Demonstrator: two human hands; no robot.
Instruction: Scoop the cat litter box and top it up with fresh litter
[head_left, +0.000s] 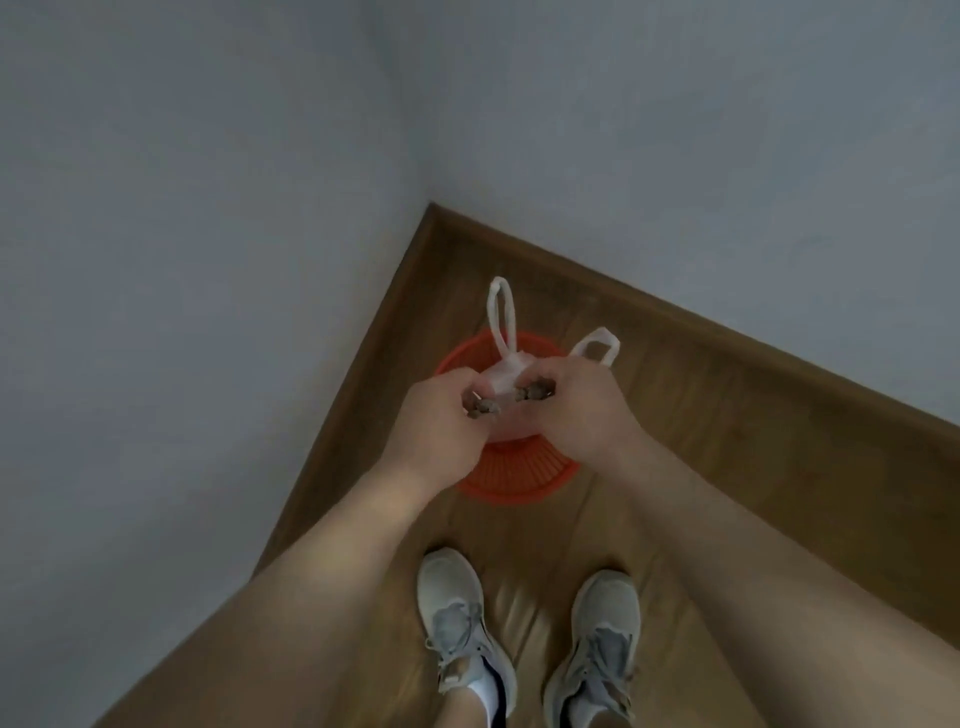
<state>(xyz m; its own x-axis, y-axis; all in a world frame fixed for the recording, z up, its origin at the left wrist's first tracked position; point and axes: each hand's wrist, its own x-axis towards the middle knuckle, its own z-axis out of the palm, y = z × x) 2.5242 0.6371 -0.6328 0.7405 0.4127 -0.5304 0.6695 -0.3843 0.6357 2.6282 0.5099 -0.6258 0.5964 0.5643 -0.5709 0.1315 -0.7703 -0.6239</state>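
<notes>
Wooden floor, grey-walled corner: we hold the white bag over the orange bin. Our left hand and right hand each pinch its neck. Judged step: sealing scooped waste; next, a firm knot.

1. I am facing a corner of the room where two walls meet. The left wall and the right wall are both plain, bare and pale grey-blue.
2. The seam between them runs down to the floor near the middle of my view.
3. A brown skirting board runs along the foot of each wall, close in tone to the floor.
4. The floor is brown wood-look boarding, with a soft glossy sheen low in the middle of my view.
5. The light is even and rather dim.
</notes>
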